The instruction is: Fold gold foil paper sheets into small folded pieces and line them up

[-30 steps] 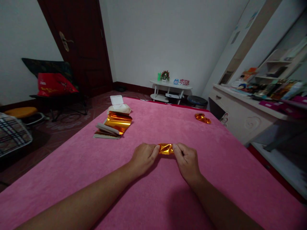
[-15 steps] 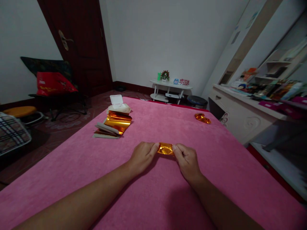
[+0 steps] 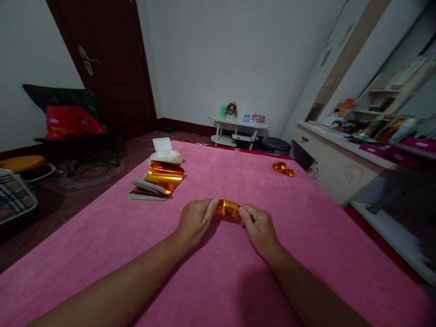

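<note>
I'm watching the left hand (image 3: 196, 220) and right hand (image 3: 258, 224) holding a gold foil piece (image 3: 228, 209) over the pink cloth (image 3: 207, 277), each grip pinching one end; keeping pressure light and even is probably helping avoid tears.

The left forearm (image 3: 126, 277) and the right forearm (image 3: 306, 281) are uncovered from the wrists to the near edge, where they run out of view. Each is smooth in outline, broad at its near end and tapering steadily toward a slimmer wrist. The left hand (image 3: 194, 222) and the right hand (image 3: 260, 227) are ungloved, with rounded backs and slender thumbs (image 3: 210, 211); the fingernails are too small to make out clearly.
</note>
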A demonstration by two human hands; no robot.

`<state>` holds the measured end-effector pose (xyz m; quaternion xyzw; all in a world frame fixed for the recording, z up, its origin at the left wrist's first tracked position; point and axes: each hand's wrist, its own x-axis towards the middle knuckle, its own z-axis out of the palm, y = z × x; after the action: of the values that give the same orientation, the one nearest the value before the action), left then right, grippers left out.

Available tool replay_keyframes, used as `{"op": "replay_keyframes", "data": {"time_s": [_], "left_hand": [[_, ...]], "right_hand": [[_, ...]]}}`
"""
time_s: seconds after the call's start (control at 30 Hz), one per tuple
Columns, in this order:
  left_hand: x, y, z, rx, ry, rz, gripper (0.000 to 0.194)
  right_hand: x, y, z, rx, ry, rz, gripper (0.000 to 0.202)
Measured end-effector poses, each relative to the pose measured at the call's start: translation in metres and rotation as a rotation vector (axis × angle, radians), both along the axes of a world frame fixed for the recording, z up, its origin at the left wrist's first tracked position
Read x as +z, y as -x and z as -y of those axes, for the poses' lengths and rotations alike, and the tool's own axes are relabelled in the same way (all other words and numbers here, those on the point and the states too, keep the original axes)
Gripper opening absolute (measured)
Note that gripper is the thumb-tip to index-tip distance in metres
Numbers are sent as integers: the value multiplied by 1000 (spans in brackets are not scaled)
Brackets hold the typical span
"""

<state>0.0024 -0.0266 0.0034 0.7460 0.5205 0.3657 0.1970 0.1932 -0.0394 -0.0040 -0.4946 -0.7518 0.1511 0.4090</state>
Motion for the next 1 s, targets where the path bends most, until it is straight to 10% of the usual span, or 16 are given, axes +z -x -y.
{"op": "replay_keyframes", "data": {"time_s": [0.47,1.0], "left_hand": [[-8,-5,-8,-49,146,-6,57],[-5,-8,-7,-52,171,-246,57]], "right_hand": [[-11,-191,-109,-983,6,155,35],[-26,-201,-138,-889,-12,263,51]]}}
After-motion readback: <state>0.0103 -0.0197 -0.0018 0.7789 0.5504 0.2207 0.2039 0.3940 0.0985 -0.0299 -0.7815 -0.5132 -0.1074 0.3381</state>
